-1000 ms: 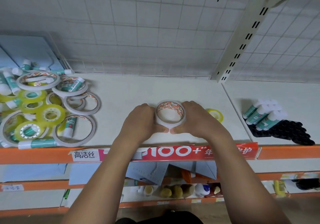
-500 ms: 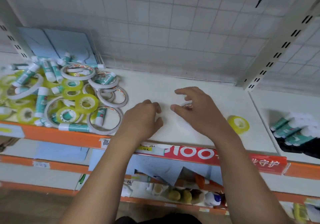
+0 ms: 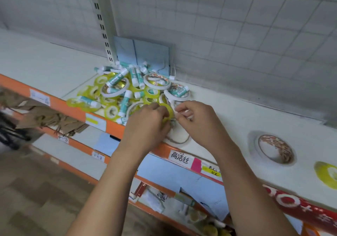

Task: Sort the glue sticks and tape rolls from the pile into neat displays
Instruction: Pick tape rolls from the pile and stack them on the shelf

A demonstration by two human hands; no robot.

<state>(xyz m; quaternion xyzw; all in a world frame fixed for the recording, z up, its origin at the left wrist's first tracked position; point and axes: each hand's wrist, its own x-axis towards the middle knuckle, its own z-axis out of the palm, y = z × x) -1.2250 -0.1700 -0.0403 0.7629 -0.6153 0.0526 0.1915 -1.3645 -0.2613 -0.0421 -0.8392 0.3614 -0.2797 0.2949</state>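
Note:
A mixed pile (image 3: 127, 89) of yellow tape rolls, white tape rolls and teal glue sticks lies on the white shelf (image 3: 237, 119). At the pile's right edge my left hand (image 3: 147, 124) grips a yellow tape roll (image 3: 168, 110). Right beside it, my right hand (image 3: 198, 120) pinches the rim of a white tape roll (image 3: 187, 115) with curled fingers; motion blur hides the detail. Another white ring (image 3: 179, 138) lies flat under both hands. Farther right stands a stack of white tape rolls (image 3: 275, 149), then a lone yellow roll (image 3: 326, 174).
Blue folders (image 3: 142, 53) lean on the grid back wall behind the pile, beside a slotted upright (image 3: 102, 22). The orange shelf edge (image 3: 113, 128) carries price labels. Lower shelves hold paper and small bottles.
My view swung left. Both hands left the stack of white tape rolls and moved to the pile, where the left took a yellow roll and the right closed on a white one.

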